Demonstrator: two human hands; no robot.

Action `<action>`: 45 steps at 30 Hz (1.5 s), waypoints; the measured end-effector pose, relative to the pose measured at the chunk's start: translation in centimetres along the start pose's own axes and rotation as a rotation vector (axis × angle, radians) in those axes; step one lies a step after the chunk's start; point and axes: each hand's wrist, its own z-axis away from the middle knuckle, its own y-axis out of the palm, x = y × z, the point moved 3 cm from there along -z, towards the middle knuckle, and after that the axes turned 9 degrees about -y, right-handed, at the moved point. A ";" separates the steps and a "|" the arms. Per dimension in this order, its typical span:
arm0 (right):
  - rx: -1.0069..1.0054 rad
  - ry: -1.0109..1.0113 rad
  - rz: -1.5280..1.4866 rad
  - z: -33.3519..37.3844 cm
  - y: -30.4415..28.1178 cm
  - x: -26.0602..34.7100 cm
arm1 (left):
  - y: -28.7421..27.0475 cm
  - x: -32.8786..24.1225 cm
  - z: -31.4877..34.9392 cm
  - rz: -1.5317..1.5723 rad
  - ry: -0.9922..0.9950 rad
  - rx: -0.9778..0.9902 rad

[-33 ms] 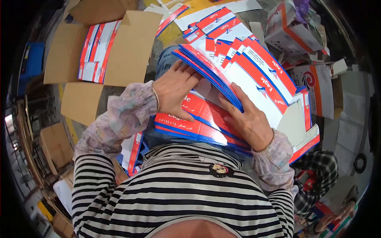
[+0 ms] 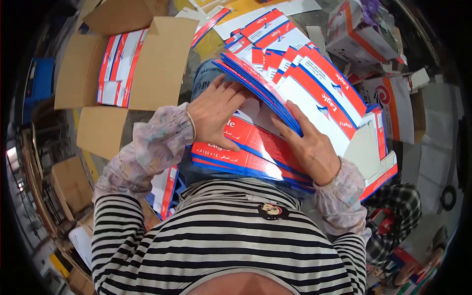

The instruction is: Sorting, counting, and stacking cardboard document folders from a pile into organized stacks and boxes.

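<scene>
A fanned bundle of flat, unfolded cartons [image 2: 263, 93], red, white and blue, stands tilted on edge over my lap. My right hand [image 2: 314, 150] grips its right end, thumb on the near side and fingers on the far side. My left hand [image 2: 214, 110] is spread, its fingertips against the bundle's left part and its thumb stretched apart. Beneath my hands, more red flat cartons [image 2: 221, 155] lie across my lap. Beyond the bundle, a spread pile of the same cartons [image 2: 314, 103] slopes away to the right.
An open brown box [image 2: 162, 64] at the far left holds several flat cartons [image 2: 120, 69]. White boxes with orange bands [image 2: 361, 37] stand at the far right. Another person's plaid sleeve [image 2: 400, 206] shows at the lower right. Brown boxes [image 2: 71, 182] and racking line the left.
</scene>
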 end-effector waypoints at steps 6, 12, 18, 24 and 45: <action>-0.100 0.014 -0.046 0.0 -1.8 -1.3 | -0.6 -0.4 -0.7 0.204 -0.075 0.052; -0.194 -0.003 0.036 0.7 -0.8 -1.1 | 0.1 -0.8 -1.0 0.244 -0.117 0.131; -0.187 0.024 -0.018 1.2 -1.1 -0.7 | 0.3 -1.2 -0.7 0.226 -0.135 0.192; -0.185 0.032 0.012 1.2 -0.6 -0.7 | 0.6 -0.9 -0.8 0.228 -0.110 0.168; -0.092 0.146 -0.187 1.6 -1.3 0.2 | 3.5 -1.7 -2.2 0.295 -0.114 0.326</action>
